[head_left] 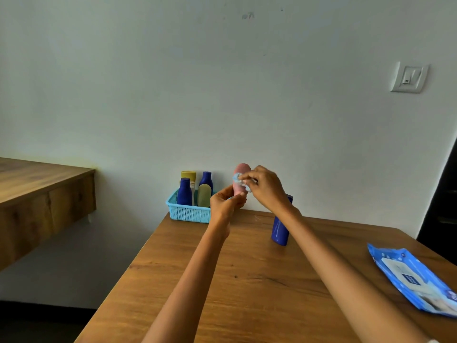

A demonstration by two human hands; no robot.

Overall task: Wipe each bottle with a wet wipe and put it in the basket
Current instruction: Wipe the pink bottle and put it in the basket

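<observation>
Head view: pink bottle [241, 179] between hands.

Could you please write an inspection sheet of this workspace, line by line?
Surface: wooden table, bare wood in the middle.
Job's things: pink bottle held up; wet wipe pressed on it; blue bottle upright on the table; basket at the far corner with four bottles.
Clutter: wipes pack at the right edge.
Grippers: left hand grips the pink bottle's base; right hand pinches the wipe.
Cables: nothing seen.
Surroundings: pale wall, wall switch, second wooden table to the left.
</observation>
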